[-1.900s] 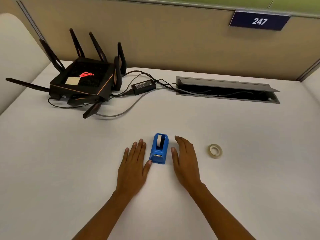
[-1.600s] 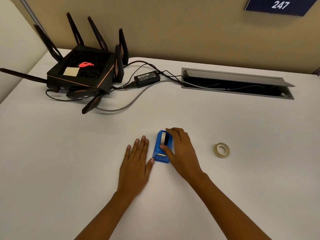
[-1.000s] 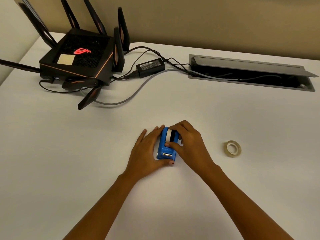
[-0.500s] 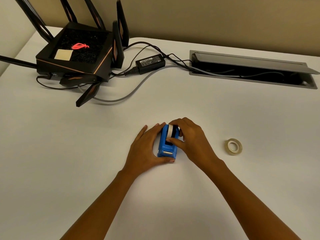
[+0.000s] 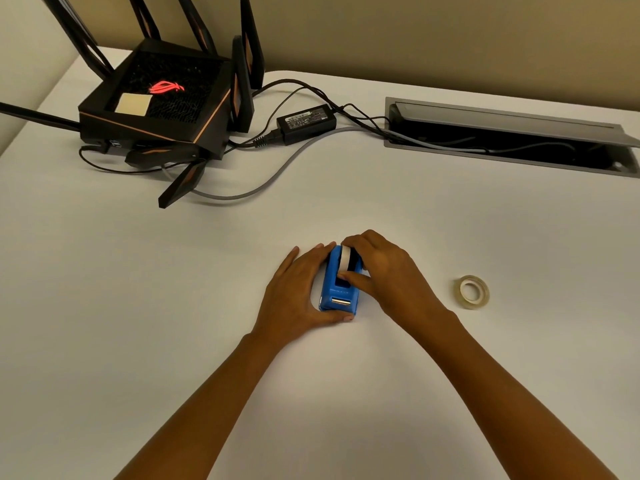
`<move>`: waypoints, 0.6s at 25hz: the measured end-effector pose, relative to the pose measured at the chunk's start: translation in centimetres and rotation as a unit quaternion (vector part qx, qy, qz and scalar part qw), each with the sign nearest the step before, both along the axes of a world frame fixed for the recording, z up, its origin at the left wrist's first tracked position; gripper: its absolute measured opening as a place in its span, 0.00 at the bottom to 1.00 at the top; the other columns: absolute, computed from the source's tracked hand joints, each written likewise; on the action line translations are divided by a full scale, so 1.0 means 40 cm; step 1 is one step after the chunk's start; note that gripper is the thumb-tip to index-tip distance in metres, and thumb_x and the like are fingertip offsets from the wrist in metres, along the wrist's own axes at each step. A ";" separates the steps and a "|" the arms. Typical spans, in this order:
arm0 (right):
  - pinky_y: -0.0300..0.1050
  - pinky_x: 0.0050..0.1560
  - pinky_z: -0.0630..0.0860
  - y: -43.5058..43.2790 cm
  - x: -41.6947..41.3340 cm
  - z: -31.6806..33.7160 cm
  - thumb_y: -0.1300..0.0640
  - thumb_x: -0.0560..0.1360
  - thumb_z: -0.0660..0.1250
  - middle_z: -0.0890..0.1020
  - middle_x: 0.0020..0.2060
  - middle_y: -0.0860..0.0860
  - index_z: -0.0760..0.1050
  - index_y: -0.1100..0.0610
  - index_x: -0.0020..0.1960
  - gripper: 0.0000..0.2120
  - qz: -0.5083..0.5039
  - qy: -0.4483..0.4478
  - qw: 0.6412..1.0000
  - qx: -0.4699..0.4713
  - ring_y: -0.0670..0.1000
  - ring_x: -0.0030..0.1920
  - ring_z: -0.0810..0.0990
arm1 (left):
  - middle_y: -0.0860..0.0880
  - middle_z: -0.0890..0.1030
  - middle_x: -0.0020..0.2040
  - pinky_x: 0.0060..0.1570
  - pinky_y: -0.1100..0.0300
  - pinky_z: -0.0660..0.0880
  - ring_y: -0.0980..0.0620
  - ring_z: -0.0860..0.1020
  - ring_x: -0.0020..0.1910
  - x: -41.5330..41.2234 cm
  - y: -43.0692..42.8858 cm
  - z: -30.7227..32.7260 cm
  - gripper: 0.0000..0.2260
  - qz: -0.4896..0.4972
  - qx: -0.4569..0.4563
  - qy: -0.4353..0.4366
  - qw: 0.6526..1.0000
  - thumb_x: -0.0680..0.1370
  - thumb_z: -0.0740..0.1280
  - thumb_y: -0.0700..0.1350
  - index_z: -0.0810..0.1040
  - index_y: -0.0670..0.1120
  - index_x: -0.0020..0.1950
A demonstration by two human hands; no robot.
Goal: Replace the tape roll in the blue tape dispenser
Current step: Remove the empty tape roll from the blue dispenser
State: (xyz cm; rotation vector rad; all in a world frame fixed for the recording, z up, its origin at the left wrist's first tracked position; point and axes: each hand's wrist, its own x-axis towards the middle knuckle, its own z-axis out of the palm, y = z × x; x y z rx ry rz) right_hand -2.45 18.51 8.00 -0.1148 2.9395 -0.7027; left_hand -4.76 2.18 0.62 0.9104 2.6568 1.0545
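Since the left hand (image 5: 298, 289) is cupped round the blue tape dispenser (image 5: 337, 289) to pin it on the table (image 5: 156, 341), nearer the front edge, the right hand (image 5: 388, 275) pinches the old roll (image 5: 345, 258), ready to yank it I'd guess, spare roll (image 5: 471, 292) lying toward the right edge.

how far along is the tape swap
Nothing finished yet: the old roll sits in the blue tape dispenser. In hand: left hand grips the dispenser, right hand pinches that roll. Left: pull it out, fit the spare tape roll lying on the table.
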 end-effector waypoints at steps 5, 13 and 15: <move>0.44 0.46 0.76 0.023 -0.027 0.049 0.55 0.72 0.70 0.79 0.51 0.58 0.73 0.60 0.62 0.20 0.022 0.041 0.999 -0.022 0.53 0.43 0.78 | 0.51 0.71 0.69 0.74 0.55 0.54 0.56 0.68 0.69 0.002 -0.003 0.001 0.44 0.003 -0.008 0.011 1.000 0.62 0.67 0.70 0.60 0.48 0.71; 0.25 0.39 0.69 0.025 -0.025 0.134 0.55 0.68 0.75 0.83 0.45 0.53 0.76 0.58 0.56 0.19 -0.033 0.129 0.987 -0.088 0.45 0.36 0.75 | 0.52 0.69 0.71 0.74 0.56 0.50 0.54 0.67 0.70 0.000 -0.002 0.000 0.44 -0.004 -0.024 -0.015 1.000 0.63 0.65 0.70 0.58 0.51 0.72; 0.28 0.38 0.73 0.023 0.007 0.142 0.55 0.68 0.75 0.83 0.45 0.53 0.76 0.58 0.57 0.19 -0.050 0.142 0.983 -0.109 0.47 0.37 0.77 | 0.53 0.62 0.74 0.75 0.54 0.47 0.53 0.62 0.73 0.000 -0.001 0.017 0.45 -0.028 -0.024 -0.042 0.998 0.63 0.65 0.68 0.52 0.52 0.73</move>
